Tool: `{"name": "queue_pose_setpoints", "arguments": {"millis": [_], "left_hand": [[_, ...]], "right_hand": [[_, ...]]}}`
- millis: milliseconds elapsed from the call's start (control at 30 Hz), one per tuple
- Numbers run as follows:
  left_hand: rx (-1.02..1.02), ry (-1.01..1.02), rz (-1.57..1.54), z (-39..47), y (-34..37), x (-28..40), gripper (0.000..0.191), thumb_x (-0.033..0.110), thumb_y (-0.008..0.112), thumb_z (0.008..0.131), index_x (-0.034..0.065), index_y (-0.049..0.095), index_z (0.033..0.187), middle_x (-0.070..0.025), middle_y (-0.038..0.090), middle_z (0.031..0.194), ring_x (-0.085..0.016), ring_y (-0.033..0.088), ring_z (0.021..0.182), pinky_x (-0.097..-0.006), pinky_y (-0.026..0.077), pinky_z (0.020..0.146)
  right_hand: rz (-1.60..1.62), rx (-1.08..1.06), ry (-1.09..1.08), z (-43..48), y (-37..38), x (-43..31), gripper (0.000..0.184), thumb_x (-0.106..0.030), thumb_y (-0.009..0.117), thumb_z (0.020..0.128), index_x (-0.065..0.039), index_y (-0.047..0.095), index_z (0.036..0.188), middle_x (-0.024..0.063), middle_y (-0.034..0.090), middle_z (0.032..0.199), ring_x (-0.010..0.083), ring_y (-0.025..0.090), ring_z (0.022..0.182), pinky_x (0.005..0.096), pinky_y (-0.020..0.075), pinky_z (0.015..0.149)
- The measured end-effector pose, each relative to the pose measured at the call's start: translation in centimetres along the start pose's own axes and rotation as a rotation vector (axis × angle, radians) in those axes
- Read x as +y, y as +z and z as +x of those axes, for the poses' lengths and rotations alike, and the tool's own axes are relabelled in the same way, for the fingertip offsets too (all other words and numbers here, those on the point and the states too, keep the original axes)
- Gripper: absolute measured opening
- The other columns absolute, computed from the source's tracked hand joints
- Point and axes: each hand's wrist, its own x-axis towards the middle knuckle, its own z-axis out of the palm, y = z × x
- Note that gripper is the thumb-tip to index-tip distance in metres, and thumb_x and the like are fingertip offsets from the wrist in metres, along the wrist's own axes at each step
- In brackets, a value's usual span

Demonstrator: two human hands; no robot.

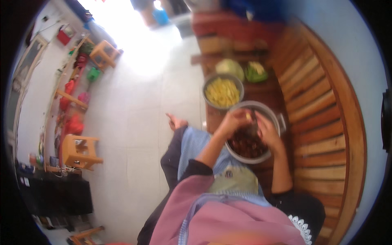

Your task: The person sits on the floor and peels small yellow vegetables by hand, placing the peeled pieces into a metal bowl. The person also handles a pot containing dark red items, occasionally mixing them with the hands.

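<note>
Both hands are over a round metal pot [271, 107] with a side handle, standing on the wooden bench in front of me. Dark brown rounded pieces [248, 147], too blurred to name, lie inside it. My left hand [235, 121] pinches a small yellowish piece [248, 116] over the far part of the pot. Close by on the right, my right hand [267, 127] has its fingers bent towards the left one. A small dark thing [253, 115] shows between the fingertips; blur hides which hand has it.
Beyond the pot is a metal bowl [205, 97] of yellow cut pieces [222, 92]. A pale cabbage-like vegetable [230, 68] and a green leafy vegetable [256, 73] sit behind it. The slatted wooden backrest [318, 125] rises on the right. Plastic stools [80, 151] stand across the tiled floor [137, 122].
</note>
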Motion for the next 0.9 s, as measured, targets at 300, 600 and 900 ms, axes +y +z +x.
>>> {"name": "queue_pose_setpoints", "arguments": {"millis": [300,600,900], "left_hand": [[0.013,-0.059,0.066,-0.2,0.1,1.0,0.034,0.008,0.073,0.080,-0.0009,0.064,0.111,-0.0079,0.068,0.098,-0.014,0.064,0.088,-0.0258,0.050,0.080],[-0.015,-0.123,-0.023,-0.5,0.4,2.0,0.038,0.007,0.066,0.083,-0.0021,0.061,0.120,-0.0073,0.066,0.101,-0.016,0.063,0.092,-0.0261,0.050,0.081],[0.031,-0.090,0.373,0.1,0.2,0.6,0.029,0.009,0.063,0.083,-0.0005,0.066,0.110,-0.0119,0.067,0.100,-0.023,0.067,0.085,-0.0315,0.054,0.076]], "right_hand": [[-0.211,0.128,-0.238,-0.4,1.9,-1.0,0.035,-0.017,0.047,0.099,-0.006,0.055,0.131,0.0192,0.065,0.116,0.0300,0.063,0.105,0.0366,0.0478,0.090],[-0.174,0.194,-0.205,0.9,0.5,0.6,0.035,-0.020,0.047,0.099,-0.001,0.057,0.127,0.0227,0.061,0.122,0.0339,0.058,0.116,0.0361,0.0448,0.097],[-0.313,0.179,-0.096,0.3,-1.0,0.6,0.040,-0.026,0.045,0.099,0.001,0.056,0.127,0.0244,0.058,0.125,0.0371,0.053,0.122,0.0391,0.0405,0.102]]}}
